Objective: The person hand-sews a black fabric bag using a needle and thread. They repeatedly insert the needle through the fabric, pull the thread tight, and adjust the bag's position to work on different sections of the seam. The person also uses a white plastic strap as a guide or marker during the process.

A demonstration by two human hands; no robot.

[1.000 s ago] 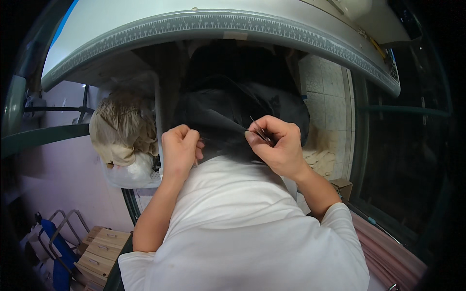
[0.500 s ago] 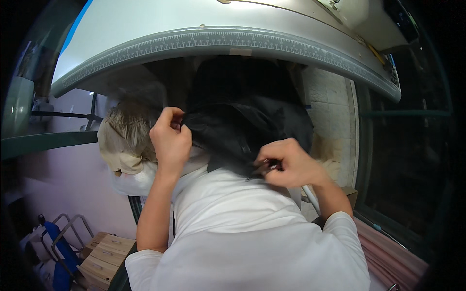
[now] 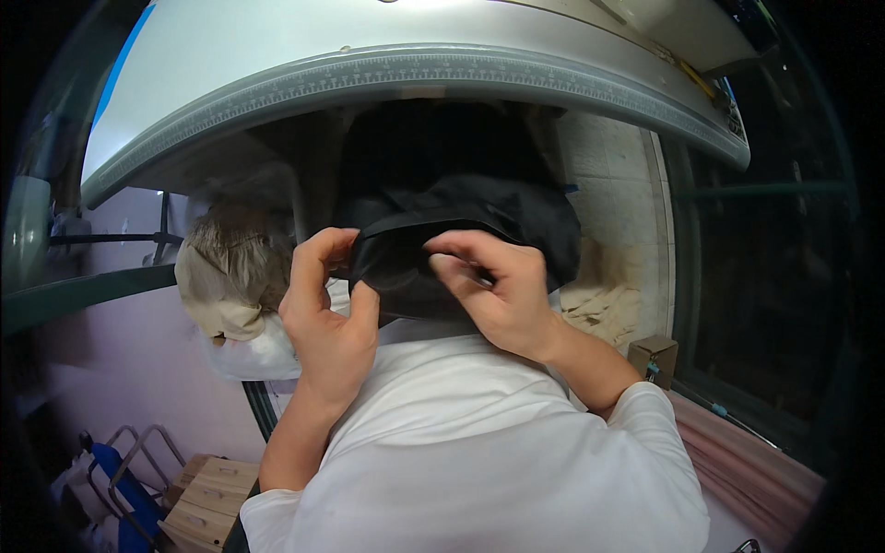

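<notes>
Past your white short-sleeved shirt (image 3: 489,442), your left hand (image 3: 327,318) pinches the left edge of a smooth black cloth (image 3: 396,267) spread before you. Your right hand (image 3: 502,290) is curled over it; whether it grips anything, I cannot tell. Farther off is a white flat tabletop (image 3: 277,55).

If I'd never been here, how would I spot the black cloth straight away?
Start at the ruler-marked table edge, then look below it to the white shirt. Just above the shirt in view, the black cloth lies between the left hand, which holds it, and the right hand. Its dark colour sets it apart from the beige cloth further left.
</notes>
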